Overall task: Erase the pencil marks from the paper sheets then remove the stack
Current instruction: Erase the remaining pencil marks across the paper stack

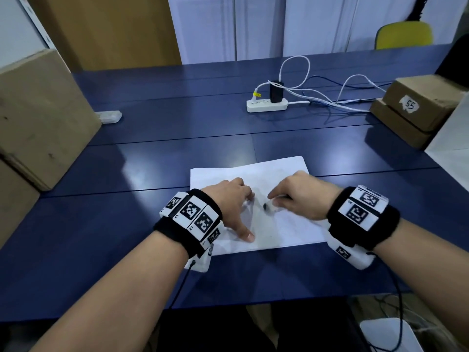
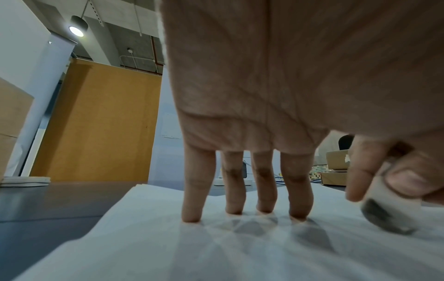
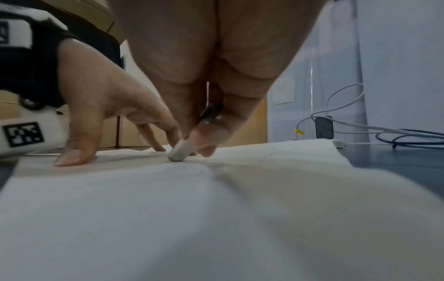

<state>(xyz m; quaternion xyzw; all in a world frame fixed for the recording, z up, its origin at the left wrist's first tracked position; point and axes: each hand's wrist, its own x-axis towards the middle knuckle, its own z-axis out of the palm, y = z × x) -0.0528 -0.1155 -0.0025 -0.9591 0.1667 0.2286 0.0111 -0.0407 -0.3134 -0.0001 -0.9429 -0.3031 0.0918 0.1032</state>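
A thin stack of white paper sheets [image 1: 276,179] [image 2: 168,247] [image 3: 168,209] lies on the blue table near its front edge. My left hand [image 1: 236,207] [image 2: 242,190] [image 3: 100,114] presses down on the top sheet with straight, spread fingers and thumb. My right hand [image 1: 297,196] [image 3: 204,133] pinches a small white eraser [image 1: 268,207] [image 2: 389,211] [image 3: 180,150] with a dirty grey tip, and the tip touches the paper just right of my left fingers. Faint pencil marks are hard to make out on the sheet.
Large cardboard boxes [image 1: 38,118] stand at the left table edge, smaller stacked boxes [image 1: 416,107] at the right. A white power strip [image 1: 266,104] with a black charger and cables lies at the back. A yellow chair [image 1: 403,34] stands behind the table.
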